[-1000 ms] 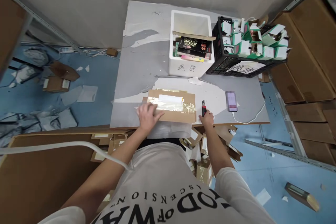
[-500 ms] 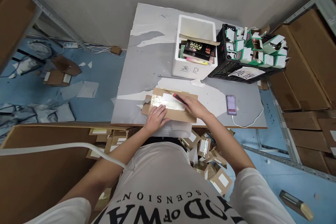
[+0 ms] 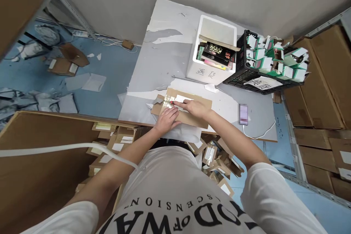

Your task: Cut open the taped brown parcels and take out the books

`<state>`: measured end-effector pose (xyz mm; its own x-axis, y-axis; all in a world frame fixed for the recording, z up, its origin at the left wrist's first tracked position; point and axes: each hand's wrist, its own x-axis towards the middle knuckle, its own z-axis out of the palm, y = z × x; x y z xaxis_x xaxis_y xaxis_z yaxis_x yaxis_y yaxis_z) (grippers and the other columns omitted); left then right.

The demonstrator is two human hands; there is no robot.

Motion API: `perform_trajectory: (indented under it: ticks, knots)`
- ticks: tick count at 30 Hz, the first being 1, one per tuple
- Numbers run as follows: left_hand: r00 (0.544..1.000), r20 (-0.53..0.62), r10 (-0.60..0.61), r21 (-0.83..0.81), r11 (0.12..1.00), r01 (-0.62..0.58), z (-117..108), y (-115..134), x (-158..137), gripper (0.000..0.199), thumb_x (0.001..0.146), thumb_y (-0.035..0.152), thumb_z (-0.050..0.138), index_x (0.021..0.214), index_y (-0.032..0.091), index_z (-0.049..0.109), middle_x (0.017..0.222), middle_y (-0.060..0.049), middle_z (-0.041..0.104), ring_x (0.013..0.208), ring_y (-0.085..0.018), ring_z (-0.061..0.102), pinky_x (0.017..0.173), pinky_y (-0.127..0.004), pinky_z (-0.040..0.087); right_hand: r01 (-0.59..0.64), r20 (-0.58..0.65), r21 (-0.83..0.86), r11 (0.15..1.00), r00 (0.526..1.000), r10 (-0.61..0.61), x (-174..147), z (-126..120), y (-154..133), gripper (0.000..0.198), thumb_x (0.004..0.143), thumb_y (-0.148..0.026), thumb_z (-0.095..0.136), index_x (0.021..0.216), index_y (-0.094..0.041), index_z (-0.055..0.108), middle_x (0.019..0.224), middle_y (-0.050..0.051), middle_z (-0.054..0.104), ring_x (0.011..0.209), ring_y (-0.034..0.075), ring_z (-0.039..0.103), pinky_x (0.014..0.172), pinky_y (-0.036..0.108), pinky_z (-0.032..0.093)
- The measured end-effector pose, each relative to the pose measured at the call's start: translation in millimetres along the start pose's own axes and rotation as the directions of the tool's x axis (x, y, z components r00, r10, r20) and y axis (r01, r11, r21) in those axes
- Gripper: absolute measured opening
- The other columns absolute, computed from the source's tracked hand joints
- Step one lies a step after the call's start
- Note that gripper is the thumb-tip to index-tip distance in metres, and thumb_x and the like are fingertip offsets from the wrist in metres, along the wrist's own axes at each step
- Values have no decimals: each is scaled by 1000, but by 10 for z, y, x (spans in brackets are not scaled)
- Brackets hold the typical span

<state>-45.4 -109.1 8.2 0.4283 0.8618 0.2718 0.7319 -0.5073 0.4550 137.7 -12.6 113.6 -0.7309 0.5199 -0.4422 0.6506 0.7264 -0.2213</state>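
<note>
A flat brown cardboard box (image 3: 189, 118) lies near the table's front edge, with clear tape and a white label on top. A torn flap sticks out from its left end. My left hand (image 3: 166, 120) presses on the box's front left part, fingers stretched out flat. My right hand (image 3: 196, 108) is closed around a box cutter (image 3: 172, 102) with a red tip to its handle, most of it hidden by the fingers. Its blade end points left over the taped end of the box, just beyond my left fingers. Translucent wrapping (image 3: 186, 132) hangs over the table edge below.
Behind stand a white foam bin (image 3: 197, 73) with books and packets and a black crate (image 3: 245, 67) of small green-and-white boxes. A phone (image 3: 243, 114) with a cable (image 3: 260, 138) lies right. A large carton (image 3: 33, 131) and several parcels (image 3: 210, 153) sit below the table.
My right hand has moved left along the box with the cutter, bringing its tip to the taped left end. My left hand stays on the box. The view has shifted slightly.
</note>
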Motion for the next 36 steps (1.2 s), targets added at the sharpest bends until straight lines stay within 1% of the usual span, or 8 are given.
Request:
perform_trajectory:
  ticks: [6, 16, 19, 21, 24, 28, 31, 36]
  knots:
    - [999, 45, -14, -10, 1000, 15, -7, -5, 24, 46, 88, 46, 52, 123, 19, 59, 129, -15, 59, 128, -29, 47, 108, -48, 34, -15, 10, -6, 1000, 1000, 15, -51, -92, -64, 60, 94, -15, 34, 148, -37, 22, 111, 9, 59, 82, 19, 64, 71, 28, 42]
    - [999, 54, 1, 10, 1000, -2, 10, -18, 15, 45, 88, 45, 52, 124, 18, 59, 132, -16, 57, 128, -29, 47, 108, -49, 34, -88, 47, 2, 996, 995, 88, -150, 13, -6, 61, 91, -11, 34, 147, -36, 27, 109, 11, 61, 87, 22, 65, 72, 29, 43]
    - [998, 65, -12, 0, 1000, 12, 15, -15, 18, 45, 87, 44, 54, 124, 19, 59, 132, -15, 57, 128, -30, 47, 108, -50, 34, -139, 104, -21, 990, 985, 140, -232, -23, 59, 63, 89, -8, 39, 145, -36, 32, 108, 10, 62, 90, 23, 64, 72, 29, 42]
    - [997, 77, -20, -11, 1000, 21, 14, -14, 26, 45, 87, 45, 54, 123, 19, 59, 131, -15, 57, 128, -30, 47, 108, -50, 34, -180, 144, -48, 983, 972, 185, -398, -44, 139, 62, 88, -8, 41, 143, -36, 37, 107, 10, 63, 91, 24, 64, 72, 30, 42]
    - [995, 94, -34, -24, 999, 37, 19, -15, 37, 45, 87, 47, 53, 122, 19, 60, 131, -15, 57, 128, -30, 47, 108, -49, 33, -259, 173, -48, 965, 949, 264, -814, -31, 308, 61, 87, -5, 40, 139, -37, 43, 104, 10, 64, 88, 23, 64, 71, 30, 41]
    - [994, 106, -34, -9, 999, 35, 39, -13, 36, 46, 88, 48, 51, 122, 18, 60, 132, -15, 57, 128, -30, 47, 108, -48, 31, -380, 190, -50, 923, 904, 383, -1336, 66, 487, 68, 82, -1, 39, 138, -40, 43, 97, 9, 64, 77, 21, 64, 68, 31, 41]
    - [994, 102, -37, -20, 999, 39, 47, -12, 30, 46, 87, 47, 52, 122, 18, 60, 131, -16, 57, 128, -30, 47, 108, -48, 31, -409, 183, -80, 909, 890, 416, -1484, 126, 500, 75, 80, 1, 38, 141, -42, 37, 95, 9, 64, 76, 20, 64, 66, 30, 41]
    - [993, 103, -61, -34, 997, 65, 38, -22, 24, 46, 86, 48, 53, 122, 20, 60, 130, -14, 58, 128, -29, 47, 109, -47, 30, -408, 110, -20, 913, 906, 408, -1772, 90, 463, 73, 81, -3, 36, 141, -44, 35, 95, 7, 63, 74, 19, 61, 69, 31, 42]
